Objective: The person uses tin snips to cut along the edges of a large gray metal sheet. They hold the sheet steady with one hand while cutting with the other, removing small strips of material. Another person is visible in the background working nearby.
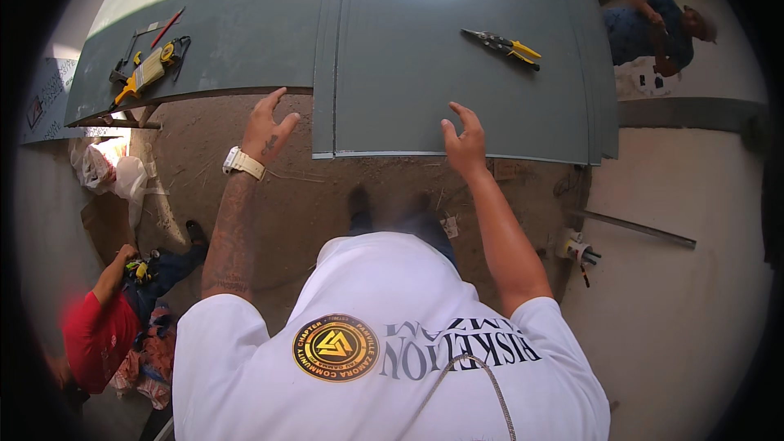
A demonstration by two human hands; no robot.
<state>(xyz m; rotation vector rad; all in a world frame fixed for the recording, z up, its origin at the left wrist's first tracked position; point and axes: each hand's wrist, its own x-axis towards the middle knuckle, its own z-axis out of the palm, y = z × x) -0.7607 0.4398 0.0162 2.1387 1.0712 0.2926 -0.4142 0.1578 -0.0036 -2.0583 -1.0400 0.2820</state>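
My left hand (271, 129) is held above the dirt floor, just left of the near corner of a large grey sheet panel (449, 106). Its fingers and thumb are apart, and nothing is in them. My right hand (465, 140) hovers at the panel's near edge, likewise spread and holding nothing; whether it touches the edge I cannot tell. Farther up the panel lie snips (500, 45) with yellow and black handles. On the grey surface at left are a yellow-handled paintbrush (144, 78), a tape measure (170, 51) and a red pencil (168, 26).
Someone in a red shirt (104, 328) is at the lower left, near white plastic bags (122, 175). Another person in dark blue (657, 28) is at the upper right. A metal bar (641, 229) and plugs in a socket (581, 251) are at right.
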